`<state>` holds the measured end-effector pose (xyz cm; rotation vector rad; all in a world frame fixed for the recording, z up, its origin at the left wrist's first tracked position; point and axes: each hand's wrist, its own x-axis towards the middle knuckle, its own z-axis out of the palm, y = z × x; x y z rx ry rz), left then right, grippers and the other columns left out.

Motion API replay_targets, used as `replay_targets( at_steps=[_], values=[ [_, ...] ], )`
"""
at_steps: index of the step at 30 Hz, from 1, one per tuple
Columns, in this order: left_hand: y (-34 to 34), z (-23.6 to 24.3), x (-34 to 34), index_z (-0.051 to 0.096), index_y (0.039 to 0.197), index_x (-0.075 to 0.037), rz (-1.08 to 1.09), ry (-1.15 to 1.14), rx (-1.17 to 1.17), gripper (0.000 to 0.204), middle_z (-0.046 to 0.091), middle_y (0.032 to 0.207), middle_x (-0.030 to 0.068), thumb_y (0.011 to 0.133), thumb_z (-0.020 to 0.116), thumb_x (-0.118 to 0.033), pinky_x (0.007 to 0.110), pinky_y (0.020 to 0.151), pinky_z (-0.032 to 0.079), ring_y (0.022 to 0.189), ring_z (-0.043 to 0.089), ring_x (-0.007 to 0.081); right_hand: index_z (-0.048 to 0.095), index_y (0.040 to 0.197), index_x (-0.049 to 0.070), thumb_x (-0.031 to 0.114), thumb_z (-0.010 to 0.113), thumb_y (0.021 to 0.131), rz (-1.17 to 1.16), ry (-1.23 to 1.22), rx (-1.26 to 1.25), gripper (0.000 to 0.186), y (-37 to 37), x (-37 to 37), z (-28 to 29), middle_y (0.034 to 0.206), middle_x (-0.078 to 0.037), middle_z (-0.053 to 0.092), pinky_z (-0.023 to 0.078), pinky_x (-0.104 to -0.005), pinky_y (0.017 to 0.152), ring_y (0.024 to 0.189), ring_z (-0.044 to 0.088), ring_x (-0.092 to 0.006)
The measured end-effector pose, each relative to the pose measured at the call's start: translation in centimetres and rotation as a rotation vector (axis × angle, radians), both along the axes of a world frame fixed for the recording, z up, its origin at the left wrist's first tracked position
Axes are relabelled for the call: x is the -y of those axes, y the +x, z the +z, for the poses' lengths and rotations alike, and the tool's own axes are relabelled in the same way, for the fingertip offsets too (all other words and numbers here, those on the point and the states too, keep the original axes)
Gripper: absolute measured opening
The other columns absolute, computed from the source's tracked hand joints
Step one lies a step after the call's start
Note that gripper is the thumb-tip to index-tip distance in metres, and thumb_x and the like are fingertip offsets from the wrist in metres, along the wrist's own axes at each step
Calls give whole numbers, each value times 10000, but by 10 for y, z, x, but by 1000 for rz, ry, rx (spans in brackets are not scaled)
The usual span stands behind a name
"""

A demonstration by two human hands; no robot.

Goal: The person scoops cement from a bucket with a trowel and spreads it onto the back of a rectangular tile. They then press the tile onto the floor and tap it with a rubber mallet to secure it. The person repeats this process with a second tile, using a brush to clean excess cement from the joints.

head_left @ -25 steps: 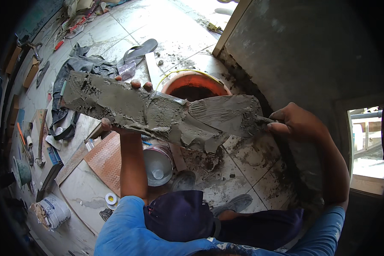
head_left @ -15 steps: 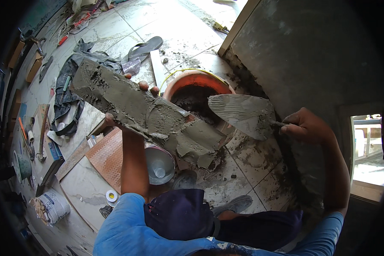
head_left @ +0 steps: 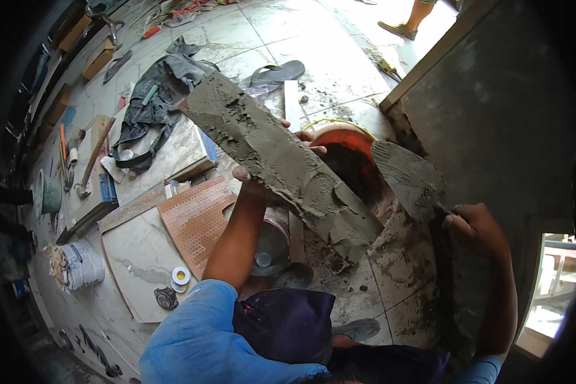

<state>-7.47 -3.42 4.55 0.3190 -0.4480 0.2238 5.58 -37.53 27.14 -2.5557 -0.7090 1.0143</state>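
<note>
Your L hand [head_left: 255,186] grips the board [head_left: 184,106] from below, fingers + thumb spread to opp. long edges — prob. so the mortar [head_left: 281,168] sits face-up by the bucket [head_left: 344,136]. Your R hand [head_left: 477,228] has fingers closed round the trowel [head_left: 411,184] handle — blade clear of the board.

The 1 head view comes from the left of 2 side-by-side fisheye cameras worn on the person's head, facing steeply down and forward. The blue cloth shirt [head_left: 192,326] lies closest, along the lower edge; the long grey mortar-covered strip [head_left: 272,157] sits mid-frame, farther out, with the white tile floor [head_left: 301,54] beyond and below. The flat grey wall [head_left: 493,115] fills the right side; black rounds off the corners.
</note>
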Motion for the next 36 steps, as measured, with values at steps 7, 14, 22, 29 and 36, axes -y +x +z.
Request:
replay_targets(
  at_steps=[7,14,22,29,36],
  values=[
    [-5,-10,6,368,1416,-255,118,132,-94,791,427,1352,172,767,790,-418,618,1010,445,1319,380,434,594,822,-31,306,508,955,-220,171,-378,372,-72,-16,-29,605,-68,546,437,-307,524,523,534,-144],
    [8,17,17,386,1388,-283,219,76,-121,578,419,1369,182,891,681,-291,641,1016,428,1341,347,432,575,924,-17,343,464,984,-644,299,-843,382,-95,16,-55,651,-58,555,476,-277,502,507,550,-136],
    [6,21,32,350,1408,-264,477,341,-13,629,416,1384,146,881,691,-296,610,1064,382,1349,353,390,589,965,-26,328,432,1007,-491,336,-1001,389,-108,-19,-54,663,-50,565,489,-265,512,525,581,-128],
    [4,23,23,331,1419,-249,521,422,-39,637,413,1393,113,888,676,-319,572,1084,374,1353,361,350,645,961,-39,328,455,1000,-215,167,-914,415,-96,-18,-42,643,-42,570,474,-268,548,527,572,-121],
    [13,30,31,318,1429,-251,515,323,-7,625,417,1397,101,905,649,-335,554,1102,361,1367,354,332,609,905,-21,297,481,988,-464,396,-627,352,-94,27,-76,618,-36,545,460,-272,520,521,559,-119]
  ],
)
